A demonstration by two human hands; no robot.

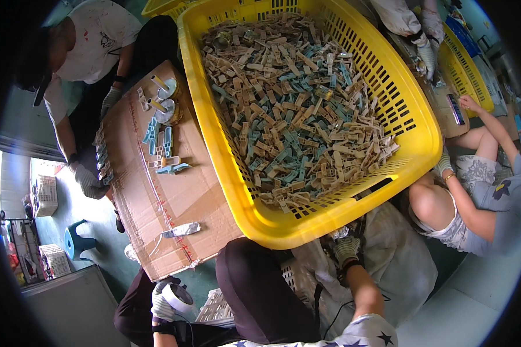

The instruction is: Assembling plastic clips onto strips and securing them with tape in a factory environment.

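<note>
1. Head view, wearer's hands. The left hand [163, 305], gloved, is seen at the lower edge with its grip closed around a white roll of tape [179, 296], held just off the near corner of the cardboard sheet [173, 202]. The right hand [346, 250], also gloved, lies against a white sack [399, 260] under the near rim of the yellow basket [237, 168]; whether its grip is spread or pinching something cannot be told.
2. Head view, stock. The basket is filled with beige and blue plastic clips [295, 110]. A few sorted clips [161, 147] and two round fittings [167, 101] are laid near the far edge of the cardboard, and a strip of tape [182, 230] near its near edge.
3. Head view, other people. A person's gloved hands [90, 180] are placed at the left edge of the cardboard; further hands are seen beyond the basket's right rim.
4. Step judged. Taping is judged to be in hand; the roll would next have to be brought over the cardboard and a free end found, which calls for the right hand.
</note>
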